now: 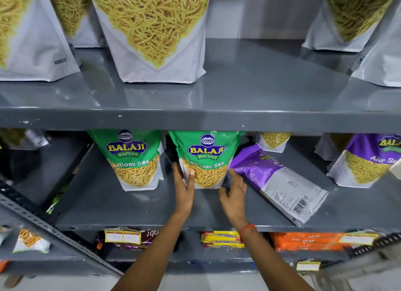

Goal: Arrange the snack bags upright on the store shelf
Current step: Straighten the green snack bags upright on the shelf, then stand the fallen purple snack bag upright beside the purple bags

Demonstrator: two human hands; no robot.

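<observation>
Two green Ratlami Sev bags stand upright on the middle grey shelf (134, 206): one on the left (134, 160) and one in the middle (206, 158). My left hand (184, 188) lies flat against the lower left side of the middle bag, thumb on its front. My right hand (234, 195) hovers open just off the bag's lower right corner, fingers spread, holding nothing. A purple snack bag (280, 182) lies flat on its front to the right, back label and barcode up, its top end beside my right hand.
Another purple bag (366, 160) stands upright at the far right, with a small white bag (274, 140) behind. Tall white sev bags (156, 35) line the upper shelf. Below are flat packets in purple, yellow (221, 238) and orange. A slanted metal brace (54, 230) crosses the lower left.
</observation>
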